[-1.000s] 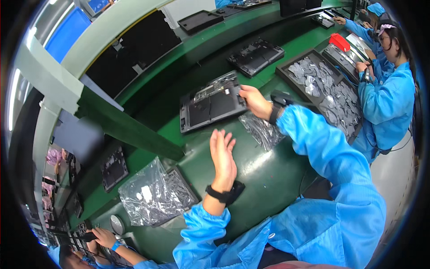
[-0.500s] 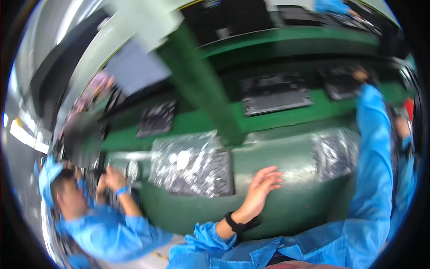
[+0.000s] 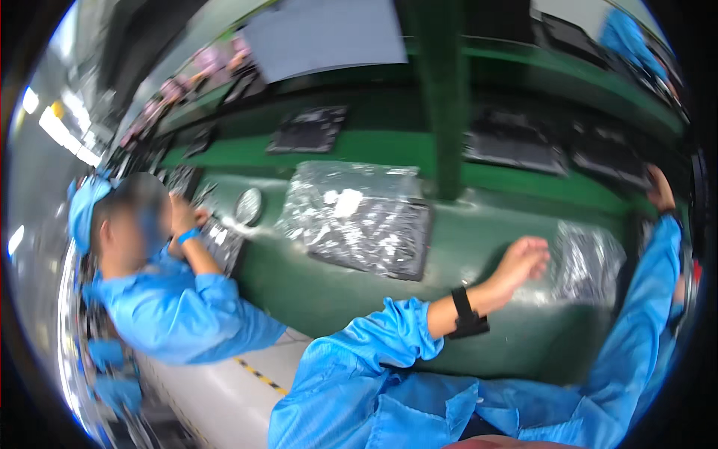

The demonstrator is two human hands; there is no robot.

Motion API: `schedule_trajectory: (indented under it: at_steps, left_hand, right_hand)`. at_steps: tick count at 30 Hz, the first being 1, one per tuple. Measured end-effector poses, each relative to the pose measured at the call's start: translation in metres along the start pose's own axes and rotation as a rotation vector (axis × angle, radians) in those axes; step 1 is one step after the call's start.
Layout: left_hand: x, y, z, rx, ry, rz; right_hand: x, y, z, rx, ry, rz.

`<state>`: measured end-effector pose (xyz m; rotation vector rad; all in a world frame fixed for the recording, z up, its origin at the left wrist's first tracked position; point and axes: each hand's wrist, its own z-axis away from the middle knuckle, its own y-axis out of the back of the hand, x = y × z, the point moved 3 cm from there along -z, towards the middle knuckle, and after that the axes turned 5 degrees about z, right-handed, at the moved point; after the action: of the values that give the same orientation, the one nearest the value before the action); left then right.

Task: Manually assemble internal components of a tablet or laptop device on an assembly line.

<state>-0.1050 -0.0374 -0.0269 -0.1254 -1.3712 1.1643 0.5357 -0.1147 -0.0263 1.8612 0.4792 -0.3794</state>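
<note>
My left hand [image 3: 523,262], with a black band at the wrist, hovers over the green bench [image 3: 479,232]. Its fingers are loosely bent and slightly apart, with nothing in them. To its right lies a dark item in clear plastic [image 3: 587,262]; to its left, a dark flat panel half covered by a clear plastic bag [image 3: 359,221]. My right arm reaches far right, and my right hand [image 3: 660,188] grips the near right edge of a dark flat panel [image 3: 609,156] on the green strip behind the bench. Its fingertips are partly hidden.
More dark panels [image 3: 516,142] [image 3: 308,129] lie along the green strip. A green post [image 3: 441,97] rises behind the bench. At left a person in blue [image 3: 187,307] works beside a round clear-wrapped item [image 3: 248,206]. A pale board [image 3: 329,37] hangs at the back.
The view has swung left. My left hand has moved right toward the plastic-wrapped item, its fingers more bent. My right hand has gone from above the far-right panel to its near right edge.
</note>
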Motion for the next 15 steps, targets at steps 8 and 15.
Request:
schedule_trajectory:
  at_steps: [8,15]
  left_hand:
    - [0.018,-0.042,-0.029,-0.01,-0.111,0.007]
    - [0.013,-0.012,0.018,0.181,-0.36,-0.003]
  right_hand:
    - [-0.315,-0.106,0.038,0.606,-0.708,-1.199]
    - [-0.569,-0.237,0.125,0.821,-0.711,-1.319]
